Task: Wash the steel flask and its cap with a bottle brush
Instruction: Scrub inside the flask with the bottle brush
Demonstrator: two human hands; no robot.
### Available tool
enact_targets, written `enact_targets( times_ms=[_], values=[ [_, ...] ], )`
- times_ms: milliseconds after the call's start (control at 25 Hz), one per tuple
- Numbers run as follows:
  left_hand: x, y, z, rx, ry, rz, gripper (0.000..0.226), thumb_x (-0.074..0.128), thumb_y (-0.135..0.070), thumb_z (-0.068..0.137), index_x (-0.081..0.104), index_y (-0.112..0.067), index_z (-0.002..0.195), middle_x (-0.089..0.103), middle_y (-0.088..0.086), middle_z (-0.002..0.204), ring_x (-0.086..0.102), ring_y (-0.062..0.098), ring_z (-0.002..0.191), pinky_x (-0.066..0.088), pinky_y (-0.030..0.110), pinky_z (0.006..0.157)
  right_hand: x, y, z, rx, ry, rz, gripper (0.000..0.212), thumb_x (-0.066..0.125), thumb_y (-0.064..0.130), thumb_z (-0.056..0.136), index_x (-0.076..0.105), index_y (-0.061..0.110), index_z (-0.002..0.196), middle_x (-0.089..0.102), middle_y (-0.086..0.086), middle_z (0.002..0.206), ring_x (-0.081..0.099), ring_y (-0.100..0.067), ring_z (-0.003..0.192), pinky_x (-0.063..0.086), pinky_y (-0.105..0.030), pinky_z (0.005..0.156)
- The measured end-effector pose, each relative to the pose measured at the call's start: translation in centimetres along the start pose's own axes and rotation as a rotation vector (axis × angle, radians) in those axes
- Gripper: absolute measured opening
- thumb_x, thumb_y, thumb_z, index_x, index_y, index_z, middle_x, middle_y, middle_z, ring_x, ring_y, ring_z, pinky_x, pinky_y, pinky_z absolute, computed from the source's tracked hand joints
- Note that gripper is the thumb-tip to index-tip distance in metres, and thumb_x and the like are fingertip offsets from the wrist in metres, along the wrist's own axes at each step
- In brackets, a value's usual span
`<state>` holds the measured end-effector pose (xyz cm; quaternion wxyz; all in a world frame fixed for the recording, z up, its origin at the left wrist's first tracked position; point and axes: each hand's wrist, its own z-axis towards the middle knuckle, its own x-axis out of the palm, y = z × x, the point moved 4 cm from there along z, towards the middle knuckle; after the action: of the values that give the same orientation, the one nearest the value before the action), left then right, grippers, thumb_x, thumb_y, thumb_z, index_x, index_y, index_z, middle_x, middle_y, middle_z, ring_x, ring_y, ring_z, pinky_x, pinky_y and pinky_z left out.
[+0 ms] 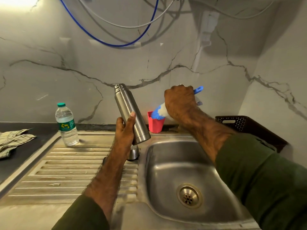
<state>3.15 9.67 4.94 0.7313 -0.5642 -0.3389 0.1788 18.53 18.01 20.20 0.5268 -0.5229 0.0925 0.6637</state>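
Both hands are occupied: the steel flask [131, 113] is gripped low by the left hand [125, 130], mouth tilted up and leftward, above its cap [133, 153]. Farther back, the bottle brush [159, 112] is clasped by the right hand [180, 102], bristles dipped in a red cup [155, 125] just right of the flask.

Dim light, upper-left glare, perhaps slight edge warping.
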Motion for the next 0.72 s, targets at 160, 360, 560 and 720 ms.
enact_targets(
  times_ms=[160, 360, 560, 720],
  values=[
    [0.4, -0.2, -0.5, 0.001, 0.023, 0.03, 0.063, 0.069, -0.069, 0.077, 0.055, -0.029, 0.123, 0.074, 0.01, 0.111, 0.078, 0.026, 0.093, 0.065, 0.047, 0.078, 0.0, 1.6, 3.0, -0.154, 0.011, -0.124, 0.034, 0.072, 0.042, 0.089, 0.053, 0.015, 0.094, 0.055, -0.007, 0.085, 0.06, -0.027, 0.087, 0.042, -0.05, 0.102],
    [0.1, -0.1, -0.3, 0.003, 0.022, 0.005, 0.071, 0.07, -0.064, 0.076, 0.055, -0.023, 0.132, 0.073, 0.011, 0.112, 0.078, 0.021, 0.089, 0.062, 0.037, 0.068, 1.0, 3.7, 6.3, -0.299, -0.079, -0.287, 0.025, 0.07, 0.035, 0.094, 0.066, 0.014, 0.106, 0.073, -0.006, 0.102, 0.068, -0.029, 0.1, 0.031, -0.059, 0.115],
    [-0.2, -0.1, -0.2, -0.006, 0.01, -0.017, 0.073, 0.07, -0.065, 0.074, 0.055, -0.025, 0.133, 0.073, 0.009, 0.112, 0.078, 0.019, 0.087, 0.062, 0.036, 0.068, 2.5, 3.6, 7.8, -0.37, -0.093, -0.349, 0.024, 0.071, 0.032, 0.094, 0.068, 0.014, 0.109, 0.075, -0.009, 0.11, 0.07, -0.029, 0.106, 0.029, -0.06, 0.117],
    [-0.3, 0.0, -0.2, -0.007, 0.003, -0.023, 0.074, 0.071, -0.066, 0.076, 0.055, -0.023, 0.134, 0.074, 0.011, 0.113, 0.079, 0.02, 0.087, 0.063, 0.035, 0.067, 2.8, 3.7, 6.8, -0.399, -0.16, -0.436, 0.033, 0.08, 0.035, 0.087, 0.069, 0.014, 0.109, 0.074, -0.011, 0.118, 0.067, -0.032, 0.116, 0.03, -0.06, 0.117]
  ],
)
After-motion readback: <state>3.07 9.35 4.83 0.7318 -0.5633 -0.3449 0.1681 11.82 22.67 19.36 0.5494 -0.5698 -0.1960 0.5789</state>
